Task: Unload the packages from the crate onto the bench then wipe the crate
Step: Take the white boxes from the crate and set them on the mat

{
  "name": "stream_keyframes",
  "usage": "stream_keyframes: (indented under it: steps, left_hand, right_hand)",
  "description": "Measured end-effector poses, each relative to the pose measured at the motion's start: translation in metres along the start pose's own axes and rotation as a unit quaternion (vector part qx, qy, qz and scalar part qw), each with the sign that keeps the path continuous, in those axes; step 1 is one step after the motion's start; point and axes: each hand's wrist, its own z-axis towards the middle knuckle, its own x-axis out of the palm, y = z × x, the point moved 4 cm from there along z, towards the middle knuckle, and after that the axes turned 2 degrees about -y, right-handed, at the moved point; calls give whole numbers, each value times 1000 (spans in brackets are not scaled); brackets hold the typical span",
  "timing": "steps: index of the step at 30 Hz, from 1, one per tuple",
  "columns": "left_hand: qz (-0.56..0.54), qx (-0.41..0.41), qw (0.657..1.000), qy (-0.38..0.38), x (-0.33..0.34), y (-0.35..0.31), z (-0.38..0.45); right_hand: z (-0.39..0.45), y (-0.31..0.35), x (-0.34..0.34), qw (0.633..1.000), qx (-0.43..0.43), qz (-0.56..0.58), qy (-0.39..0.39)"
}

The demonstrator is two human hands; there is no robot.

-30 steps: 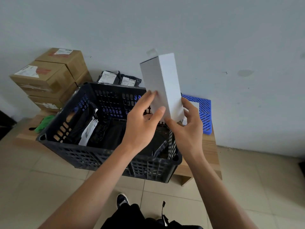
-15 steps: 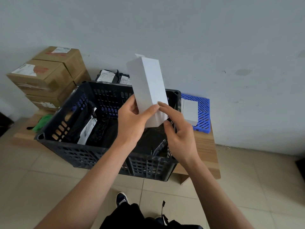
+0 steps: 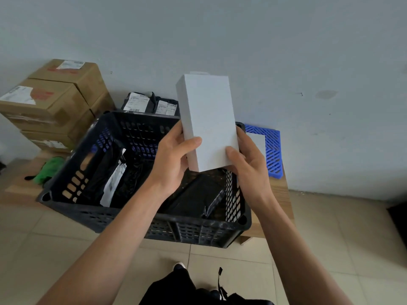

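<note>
A tall white box [image 3: 208, 116] is held upright above the black slatted crate [image 3: 92, 213]. My left hand [image 3: 174, 159] grips its lower left edge, thumb across the front. My right hand [image 3: 246, 160] grips the lower right edge the same way. Inside the crate lie black plastic parcels [image 3: 193, 200], one at the left with a white label [image 3: 114, 183]. The crate sits on a low wooden bench [image 3: 279, 194].
Several brown cartons [image 3: 50, 102] are stacked at the bench's left end, with a green cloth [image 3: 49, 169] beside the crate. Two black labelled parcels [image 3: 149, 104] lie behind the crate. A blue plastic grid [image 3: 273, 150] with a white box [image 3: 256, 142] on it lies to the right. Tiled floor surrounds the bench.
The white box has turned so that its broad face points at me and has shifted a little right. Both hands have changed their hold to its lower edges.
</note>
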Motion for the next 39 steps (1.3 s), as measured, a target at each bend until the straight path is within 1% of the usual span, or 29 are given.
stream_keyframes:
  steps: [3,5,7,9,14,17,25,28,33,36,39]
  left_hand:
    - [20,-2,1000,20,4,-1,20]
    - [60,16,998,4,7,0,35]
    - [100,40,994,-4,12,4,48]
    - [121,50,991,10,20,11,61]
    - [150,44,986,51,49,24,88]
    - [171,37,981,82,71,30,102]
    - [246,-1,963,113,134,72,156]
    - [280,-13,953,111,161,92,173]
    - [337,-39,938,71,199,121,199]
    - [368,-70,925,56,218,139,211]
    - [389,-107,913,54,232,165,220]
  right_hand:
    - [12,1,-6,999,9,30,-25]
    - [19,-3,-15,997,20,44,-56]
    - [25,-5,-25,995,19,33,-90]
    - [29,-4,-35,993,11,19,-115]
    - [36,-5,-66,986,3,-3,-167]
    - [45,-9,-91,983,6,-14,-185]
    - [88,-34,-170,978,46,-11,-203]
    - [106,-49,-207,979,66,-4,-190]
    - [135,-83,-260,982,108,13,-154]
    - [146,-104,-283,983,135,2,-124]
    - [151,-129,-302,978,171,-18,-121]
